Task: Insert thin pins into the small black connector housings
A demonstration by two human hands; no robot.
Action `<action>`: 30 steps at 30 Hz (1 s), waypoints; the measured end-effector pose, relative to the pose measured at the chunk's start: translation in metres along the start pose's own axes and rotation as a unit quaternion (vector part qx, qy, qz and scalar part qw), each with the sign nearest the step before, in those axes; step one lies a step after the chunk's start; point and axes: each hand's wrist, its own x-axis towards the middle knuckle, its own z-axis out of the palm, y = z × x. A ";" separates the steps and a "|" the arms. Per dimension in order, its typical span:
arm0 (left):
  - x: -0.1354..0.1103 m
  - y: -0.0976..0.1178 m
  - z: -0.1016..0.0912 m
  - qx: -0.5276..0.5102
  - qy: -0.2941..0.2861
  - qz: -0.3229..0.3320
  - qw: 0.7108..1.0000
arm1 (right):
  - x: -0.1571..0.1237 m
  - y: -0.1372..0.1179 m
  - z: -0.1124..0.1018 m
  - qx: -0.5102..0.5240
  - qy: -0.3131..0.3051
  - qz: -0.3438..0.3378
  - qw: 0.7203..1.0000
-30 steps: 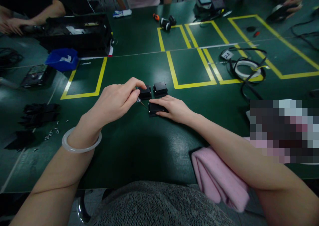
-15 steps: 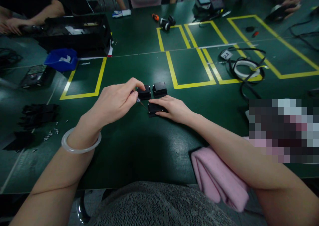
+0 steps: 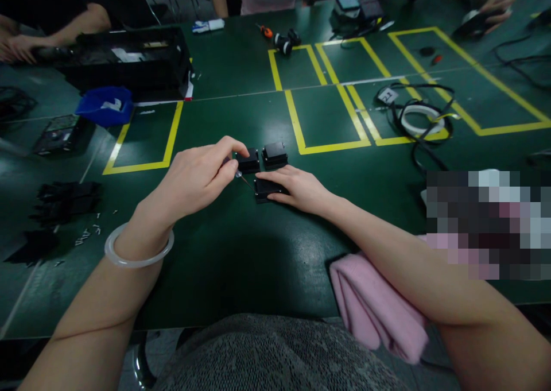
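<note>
My left hand (image 3: 206, 173) is closed around the handle of a small screwdriver (image 3: 239, 174). Its thin shaft slants down to the left end of a black rectangular part (image 3: 267, 189). Fingers of my right hand (image 3: 297, 189) grip that part and hold it flat on the green table (image 3: 241, 253). Two similar black parts stand just behind it, one black part (image 3: 248, 160) at the left and another black part (image 3: 274, 154) at the right, with small screws at their ends. My left fingers partly cover the left one.
Loose screws (image 3: 88, 233) and a pile of black parts (image 3: 64, 198) lie at left. Behind them are a blue bin (image 3: 105, 105) and a long black box (image 3: 124, 64). A coiled cable (image 3: 424, 118) rests at right, a pink cloth (image 3: 374, 305) near the front edge. Other people sit across.
My hands, the screwdriver and the black parts stay almost in place. The view has shifted slightly. Across the table, a person's body and arms have moved to the right.
</note>
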 end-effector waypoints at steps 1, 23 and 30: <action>0.000 0.000 0.000 -0.001 -0.002 -0.001 1.000 | 0.000 0.000 0.000 -0.001 -0.001 0.000 1.000; 0.003 -0.002 0.000 0.026 -0.007 -0.017 0.999 | 0.000 0.000 0.000 -0.009 -0.004 -0.002 1.000; 0.001 -0.002 0.002 -0.008 -0.011 -0.009 1.000 | 0.000 0.002 0.000 -0.004 -0.002 -0.006 1.000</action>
